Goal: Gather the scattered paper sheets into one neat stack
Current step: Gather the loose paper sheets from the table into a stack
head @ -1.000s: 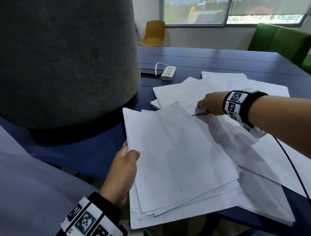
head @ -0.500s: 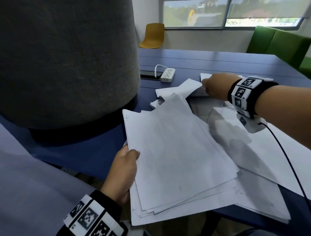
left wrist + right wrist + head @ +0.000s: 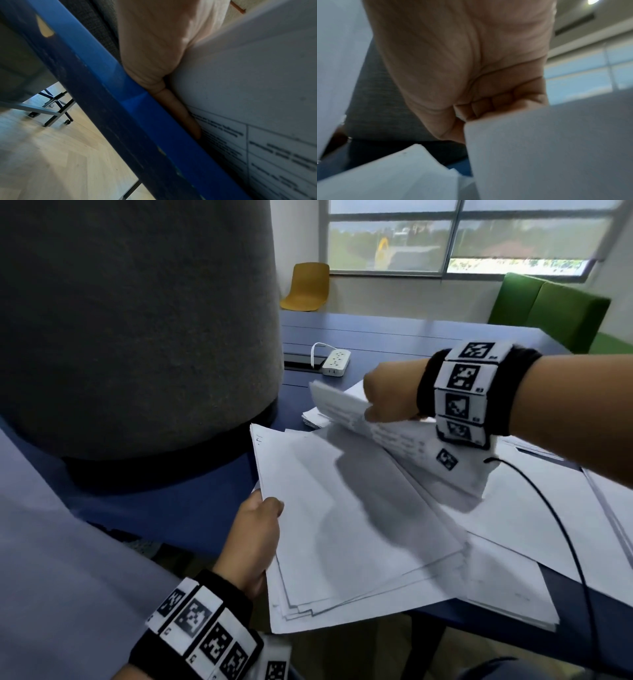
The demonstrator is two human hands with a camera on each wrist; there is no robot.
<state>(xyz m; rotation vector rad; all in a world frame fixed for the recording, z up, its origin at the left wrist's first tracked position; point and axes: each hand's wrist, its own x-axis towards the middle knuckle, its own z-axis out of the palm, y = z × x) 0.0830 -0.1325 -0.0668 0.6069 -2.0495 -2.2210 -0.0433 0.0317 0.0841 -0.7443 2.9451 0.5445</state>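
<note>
Gripping the near left edge of a rough stack of white sheets, the person's left hand holds it with the thumb on top and the fingers tucked beneath, pressed against the blue bench edge. The stack overhangs the bench's near edge, its sheets fanned out of line at the lower corner. The right hand hovers above the far end of the stack, its grip clenched on a printed sheet that hangs bent and lifted clear of the pile; the right wrist view shows the curled fingers pinching the paper's edge. More loose sheets lie spread over the bench to the right, some under the stack. A small pile sits just beyond the stack. A white power strip rests farther back. A large grey cylinder stands at left. A yellow chair and a green sofa are set below the window.
</note>
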